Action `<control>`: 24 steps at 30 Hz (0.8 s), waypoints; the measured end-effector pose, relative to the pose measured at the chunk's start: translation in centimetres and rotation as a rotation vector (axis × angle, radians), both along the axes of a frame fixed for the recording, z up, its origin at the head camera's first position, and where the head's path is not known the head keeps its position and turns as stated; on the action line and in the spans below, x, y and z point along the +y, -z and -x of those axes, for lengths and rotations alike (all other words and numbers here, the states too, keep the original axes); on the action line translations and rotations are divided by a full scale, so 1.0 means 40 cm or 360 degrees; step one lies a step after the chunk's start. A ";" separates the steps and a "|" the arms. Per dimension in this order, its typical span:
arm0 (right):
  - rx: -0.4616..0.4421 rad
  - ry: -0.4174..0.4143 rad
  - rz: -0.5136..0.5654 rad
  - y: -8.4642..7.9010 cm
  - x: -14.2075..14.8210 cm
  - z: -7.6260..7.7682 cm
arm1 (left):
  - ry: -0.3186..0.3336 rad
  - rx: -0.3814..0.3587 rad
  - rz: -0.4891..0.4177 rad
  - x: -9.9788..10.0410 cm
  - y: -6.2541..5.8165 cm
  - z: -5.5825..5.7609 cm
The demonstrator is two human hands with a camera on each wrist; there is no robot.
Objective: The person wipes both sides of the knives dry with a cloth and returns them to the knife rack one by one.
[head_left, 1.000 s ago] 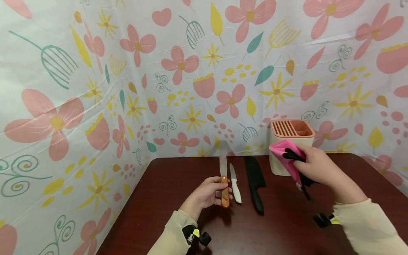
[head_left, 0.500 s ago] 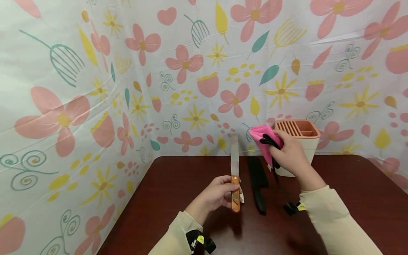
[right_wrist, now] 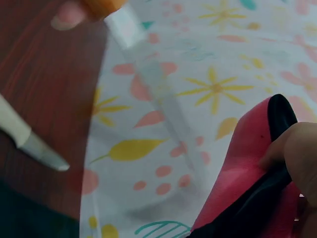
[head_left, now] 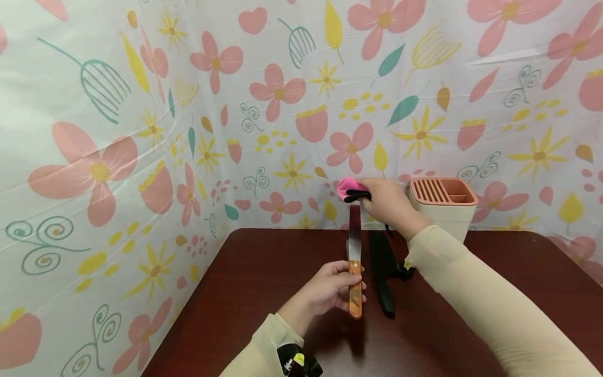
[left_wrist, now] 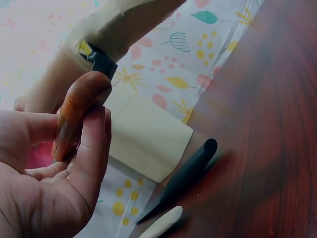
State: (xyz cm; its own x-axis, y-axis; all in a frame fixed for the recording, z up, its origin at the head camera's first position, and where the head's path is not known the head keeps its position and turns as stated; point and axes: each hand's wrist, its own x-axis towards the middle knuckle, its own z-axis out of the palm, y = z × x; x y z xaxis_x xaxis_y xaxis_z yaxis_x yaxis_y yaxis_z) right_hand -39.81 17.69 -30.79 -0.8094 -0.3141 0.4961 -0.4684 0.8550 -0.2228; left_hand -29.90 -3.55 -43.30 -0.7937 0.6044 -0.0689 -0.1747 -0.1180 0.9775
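My left hand holds a long metal spatula by its wooden handle, blade pointing up and away above the table. Between the fingers of my right hand is a folded pink cloth with black trim, near the blade's far end in the head view. In the right wrist view the cloth and the blurred spatula blade look apart. A white-handled knife lies on the table, mostly hidden behind the spatula in the head view. Beside it lies a black cleaver.
A cream knife holder with an orange slotted top stands at the back right, partly behind my right arm. The dark red wooden table meets a flower-printed cloth backdrop at its far edge.
My right hand has moved left with the pink cloth, from in front of the knife holder to the spatula's far end. The left hand, still holding the spatula, has shifted slightly right in view.
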 end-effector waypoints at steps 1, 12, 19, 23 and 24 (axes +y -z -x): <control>0.0004 -0.0005 -0.0041 0.003 -0.006 0.006 | 0.0002 0.0002 0.0000 0.001 0.000 0.002; -0.0103 -0.0003 -0.0080 0.056 -0.028 0.038 | 0.0032 0.0032 -0.0021 -0.004 -0.010 0.010; -0.0035 -0.0058 -0.0011 0.072 -0.041 0.058 | 0.0016 0.0072 -0.0057 -0.013 -0.018 0.014; -0.0007 -0.0132 -0.0018 0.075 -0.050 0.061 | 0.0009 0.0061 -0.0073 -0.015 -0.020 0.018; -0.0006 -0.0145 -0.0025 0.075 -0.052 0.060 | 0.0007 0.0057 -0.0074 -0.016 -0.021 0.019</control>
